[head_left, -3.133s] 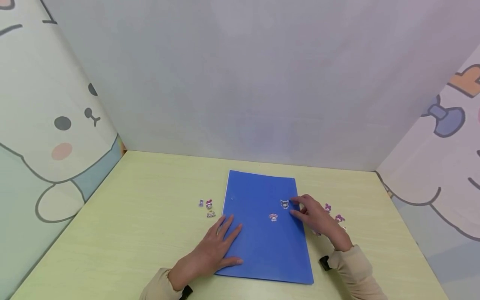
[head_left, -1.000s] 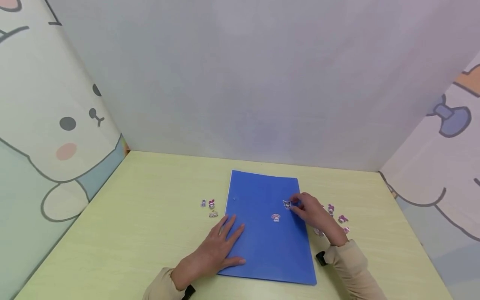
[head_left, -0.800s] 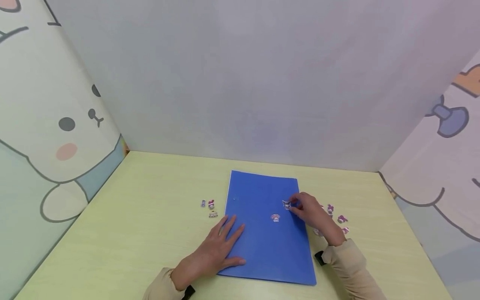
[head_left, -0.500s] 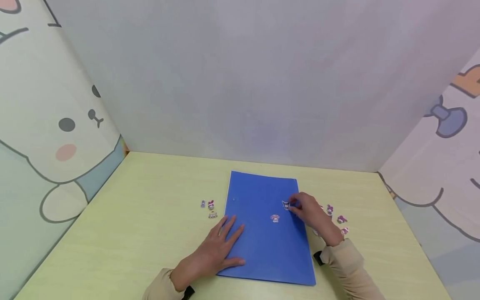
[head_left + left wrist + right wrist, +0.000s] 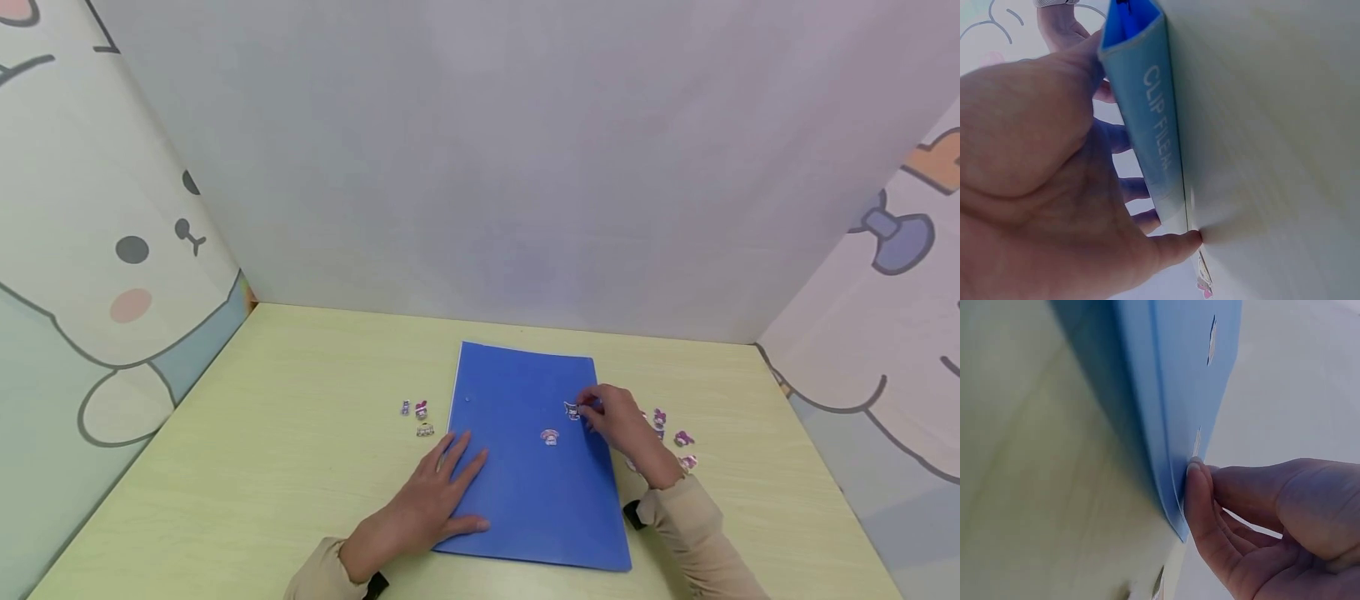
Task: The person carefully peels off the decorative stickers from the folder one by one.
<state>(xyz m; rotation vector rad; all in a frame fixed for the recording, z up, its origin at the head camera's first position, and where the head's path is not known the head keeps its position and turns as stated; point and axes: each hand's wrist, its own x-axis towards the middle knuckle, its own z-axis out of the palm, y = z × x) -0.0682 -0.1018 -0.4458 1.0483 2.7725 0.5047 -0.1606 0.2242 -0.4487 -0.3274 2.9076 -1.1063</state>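
A blue clip file (image 5: 532, 492) lies on the table, its spine lettering visible in the left wrist view. My left hand (image 5: 420, 504) rests on its left edge with fingers spread, the thumb over the lower part of the cover. A sticker of a dark-eared cartoon figure (image 5: 572, 411) lies at the upper right of the cover. My right hand (image 5: 618, 421) pinches that sticker's right edge between thumb and index fingertips, which partly hide it. A pink cartoon sticker (image 5: 550, 437) sits on the cover a little below and to the left.
Left of the file lie a small sticker (image 5: 406, 407), a pink-eared one (image 5: 422, 410) and a wide one (image 5: 425, 430). Several more stickers (image 5: 683, 438) are scattered to its right, some behind my right forearm. A pale wall (image 5: 495, 167) closes the table's back edge.
My right thumb and index finger have closed together on the edge of the dark-eared sticker, from spread apart beside it. My left hand keeps its place on the file.
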